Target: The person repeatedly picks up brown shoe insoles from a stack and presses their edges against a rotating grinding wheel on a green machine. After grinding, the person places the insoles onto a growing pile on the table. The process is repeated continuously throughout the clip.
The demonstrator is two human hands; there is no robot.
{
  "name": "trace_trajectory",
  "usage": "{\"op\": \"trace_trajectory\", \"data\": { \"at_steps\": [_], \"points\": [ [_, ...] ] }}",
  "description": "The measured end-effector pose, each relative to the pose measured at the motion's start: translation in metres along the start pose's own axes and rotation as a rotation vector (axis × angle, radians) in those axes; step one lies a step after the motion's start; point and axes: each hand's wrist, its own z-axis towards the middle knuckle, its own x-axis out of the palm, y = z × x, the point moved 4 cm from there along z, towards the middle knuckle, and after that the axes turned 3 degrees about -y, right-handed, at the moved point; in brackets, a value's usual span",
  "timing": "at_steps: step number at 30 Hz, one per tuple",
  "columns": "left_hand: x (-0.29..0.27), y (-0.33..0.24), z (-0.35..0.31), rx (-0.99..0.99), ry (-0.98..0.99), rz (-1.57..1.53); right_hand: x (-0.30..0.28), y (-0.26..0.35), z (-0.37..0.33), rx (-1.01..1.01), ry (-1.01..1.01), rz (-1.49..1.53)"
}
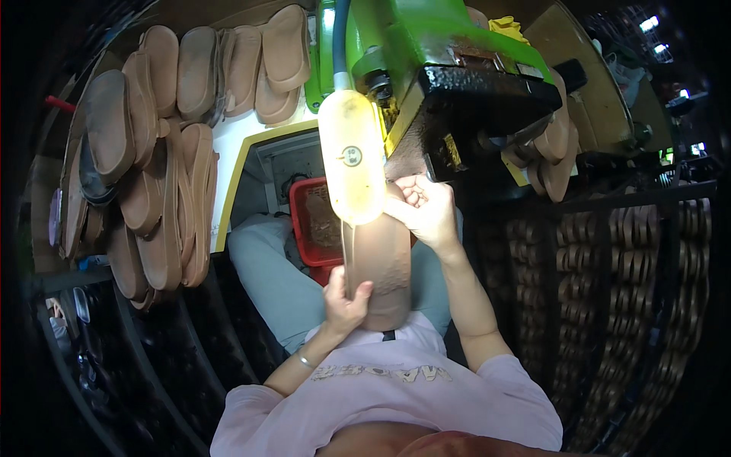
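Observation:
A long brown shoe sole [381,266] lies lengthwise in front of my body, its near end close to my shirt. My left hand [346,305] is closed on its left edge, the thumb over the near part. My right hand [426,209] grips the far right edge with curled fingers, just below the black head [487,95] of a green machine [438,30]. A bright yellow-white lamp [352,156] hangs over the sole's far end and hides part of it. Whether the sole touches the machine cannot be seen.
Several brown soles [164,251] are piled at the left, others [285,49] along the back. A red bin [311,251] sits below, between my knees. More soles [556,145] lie right of the machine, beside a cardboard box [598,76]. Racks of soles [586,251] stand at the right.

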Motion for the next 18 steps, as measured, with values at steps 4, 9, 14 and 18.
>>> {"op": "trace_trajectory", "data": {
  "at_steps": [4, 9, 14, 18],
  "points": [
    [0.015, -0.008, 0.026, 0.134, -0.078, -0.109, 0.004, 0.007, -0.007, -0.115, 0.041, -0.112],
    [0.035, -0.021, 0.054, 0.361, -0.067, -0.018, -0.030, 0.002, -0.025, -0.233, 0.086, -0.156],
    [0.064, -0.040, 0.072, 0.459, 0.260, 0.030, -0.079, 0.008, -0.041, -0.266, 0.292, -0.507],
    [0.081, -0.034, 0.059, 0.360, 0.376, 0.032, -0.208, -0.004, -0.075, -0.150, -0.325, -0.488]
  ]
}}
